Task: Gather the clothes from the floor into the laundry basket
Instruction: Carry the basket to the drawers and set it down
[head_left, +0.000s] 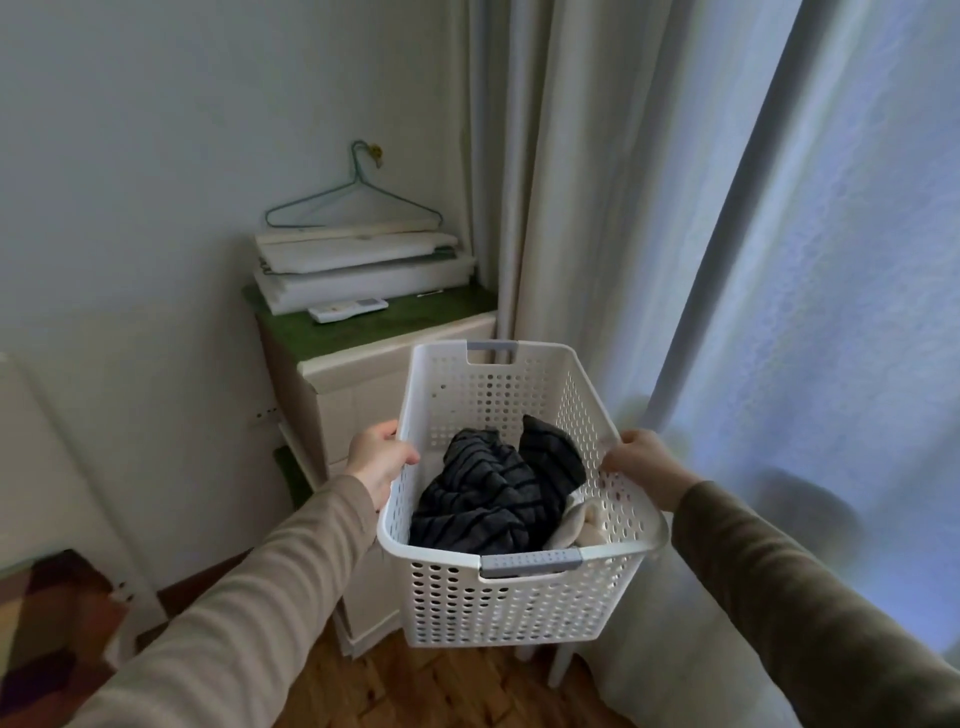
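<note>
Head view gives me both arms reaching forward, and I've got the laundry basket (519, 597) held up between them, clear of the wooden floor (441, 691). My left hand (376, 460) is clamped on the left rim, fingers curled over the edge and into the basket. My right hand (641, 467) is clamped on the right rim the same way, thumb and fingers pinching the white plastic.

Inside the basket lies a dark striped garment (483, 499), bunched up and filling most of the bottom, one corner of it riding up against the far wall. Just right of it, on the near-right side, I can see a pale cream piece of cloth (582, 525), touching the striped one. What sort of garment that is, I cannot tell.

The basket is white, perforated all round, with a grey handle (530, 564) on the near rim and another on the far rim.

Beyond it, to the left, stands a white cabinet with a green top (363, 332). A remote control (347, 310) lies on that top, beside a stack of flat white boards (358, 270). A green wire hanger (353, 202) hangs on the wall above. Pale curtains (649, 208) fill the right side.
</note>
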